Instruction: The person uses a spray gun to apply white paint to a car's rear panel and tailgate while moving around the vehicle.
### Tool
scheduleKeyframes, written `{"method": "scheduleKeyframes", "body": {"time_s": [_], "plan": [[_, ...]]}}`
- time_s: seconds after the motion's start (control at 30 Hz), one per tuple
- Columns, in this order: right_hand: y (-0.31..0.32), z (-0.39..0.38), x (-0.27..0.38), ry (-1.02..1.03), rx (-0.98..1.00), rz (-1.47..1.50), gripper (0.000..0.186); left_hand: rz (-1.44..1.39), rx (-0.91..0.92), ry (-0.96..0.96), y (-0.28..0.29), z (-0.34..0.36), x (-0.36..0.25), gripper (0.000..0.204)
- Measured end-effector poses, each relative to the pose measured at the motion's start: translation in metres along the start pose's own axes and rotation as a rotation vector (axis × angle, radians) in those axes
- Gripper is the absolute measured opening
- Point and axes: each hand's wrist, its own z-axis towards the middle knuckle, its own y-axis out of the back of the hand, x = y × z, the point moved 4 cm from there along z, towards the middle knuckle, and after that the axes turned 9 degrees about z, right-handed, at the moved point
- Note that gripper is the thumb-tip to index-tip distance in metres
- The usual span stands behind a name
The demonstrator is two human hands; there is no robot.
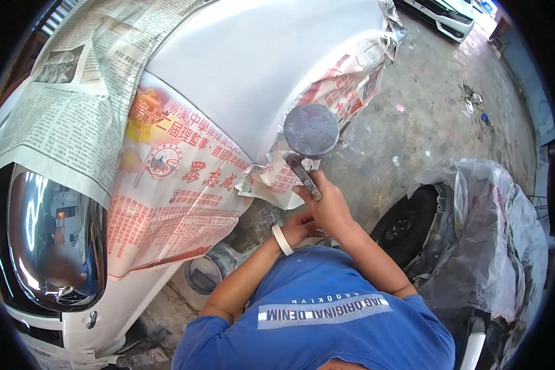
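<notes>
A black wheel (407, 227) stands beside crumpled translucent plastic (502, 246), a white car (455, 29) well apart from both.

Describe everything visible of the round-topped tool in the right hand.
The tool, possibly a spray gun, has a round, smudged grey top and a narrow, darker, metallic-looking body angling down to the right hand, which grips its lower end. It overlaps the printed paper in view; whether they touch is unclear.

An auto-body paint workshop: spray gun (311, 131), newspaper-masked car body (259, 55) at left (another car (455, 28) far right), stained floor (407, 105).
</notes>
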Motion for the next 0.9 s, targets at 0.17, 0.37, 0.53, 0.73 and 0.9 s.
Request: {"method": "scheduleKeyframes", "body": {"time_s": [0.17, 0.37, 0.53, 0.73, 0.9], "plan": [[0.006, 0.002, 0.02, 0.005, 0.03, 0.034, 0.046, -0.064, -0.035, -0.067, -0.005, 0.005, -0.011, 0.03], [0.002, 0.005, 0.024, -0.062, 0.201, 0.121, 0.048, 0.273, -0.056, -0.25, -0.001, 0.01, -0.022, 0.026], [0.008, 0.016, 0.022, -0.01, 0.178, 0.118, 0.046, 0.424, -0.077, -0.362, -0.005, 0.027, -0.031, 0.027], [0.028, 0.027, 0.021, -0.015, -0.021, 0.086, 0.033, 0.245, 0.029, -0.29, -0.01, 0.056, -0.04, 0.031], [0.03, 0.027, 0.027, -0.01, -0.059, 0.093, 0.03, 0.205, 0.076, -0.317, -0.017, 0.056, -0.05, 0.031]]}}
